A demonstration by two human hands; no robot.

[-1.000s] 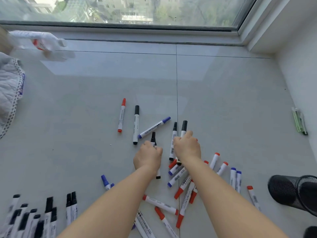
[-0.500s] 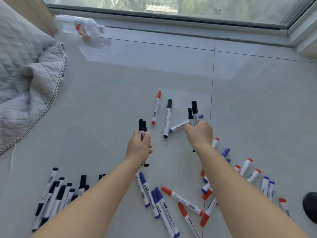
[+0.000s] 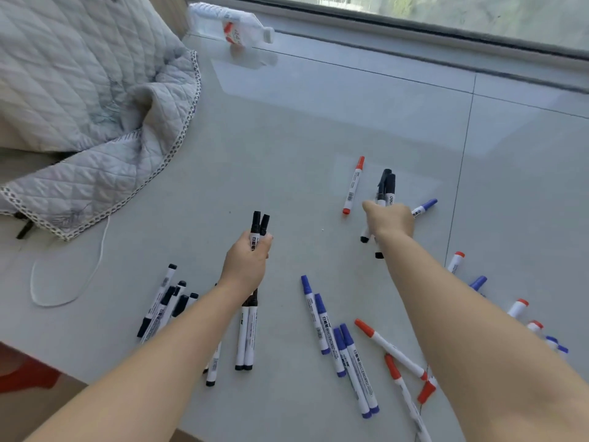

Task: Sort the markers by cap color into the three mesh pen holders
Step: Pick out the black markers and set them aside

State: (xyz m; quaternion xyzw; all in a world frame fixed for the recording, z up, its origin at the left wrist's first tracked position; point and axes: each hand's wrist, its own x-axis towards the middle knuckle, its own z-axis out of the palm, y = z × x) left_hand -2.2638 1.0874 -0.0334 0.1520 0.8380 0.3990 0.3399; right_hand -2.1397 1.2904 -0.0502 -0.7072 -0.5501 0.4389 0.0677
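1. Head view shows two black-capped markers [image 3: 259, 226] gripped upright in the left hand [image 3: 247, 263], caps above the fist, barrels hidden below it; the right hand [image 3: 390, 220] is curled round another black-capped pair [image 3: 386, 186], caps pointing away from the person, butt ends poking out on the near side of the wrist.

2. Half a second ago both fists had just lifted their pairs; since then the view has swung left and the left hand has carried its pair toward the row of black markers [image 3: 165, 306] lying down-left of it; the right hand has stayed out by the far markers; I judge black is being gathered first.

3. Just left of the right hand lies a lone red marker [image 3: 353, 186]; a blue-capped one [image 3: 424, 208] pokes out on its right side; neither is touched.

4. Between the forearms, nearer the person than the left hand, lie blue markers [image 3: 338, 339]; red ones [image 3: 392, 349] sit under the right forearm; more red and blue caps show beyond that arm.

5. No mesh holder is in view now, so nothing here is binned yet; the black pile looks like staging.

6. Far left of the left hand lies a quilted blanket [image 3: 83, 100]; a plastic bottle [image 3: 229, 23] lies by the window; a white cord [image 3: 63, 282] loops on the floor [image 3: 287, 129].
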